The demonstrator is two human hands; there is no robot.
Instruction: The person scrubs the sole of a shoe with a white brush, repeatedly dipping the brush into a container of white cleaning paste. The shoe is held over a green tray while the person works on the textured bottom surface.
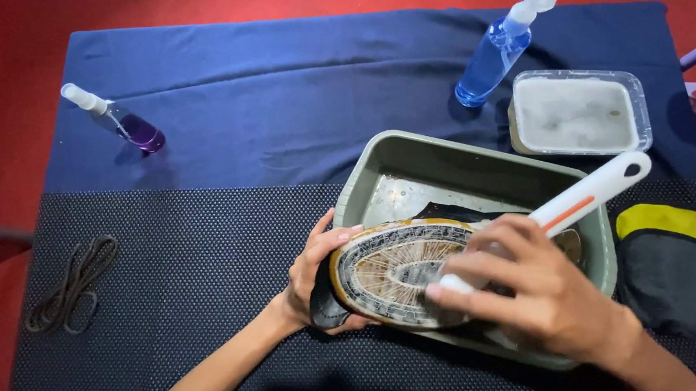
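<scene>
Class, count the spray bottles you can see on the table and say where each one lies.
2. The purple spray bottle lies at the cloth's left edge; the blue spray bottle stands at the far side beside the clear tub. None seems hidden.

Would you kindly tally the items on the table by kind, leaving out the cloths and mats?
Spray bottles: 2, blue and purple
Tubs: 2, grey-green basin and clear foam-filled box
Shoes: 1, sole up
White-handled brushes: 1
Dark coiled laces: 1
Total: 7
</scene>
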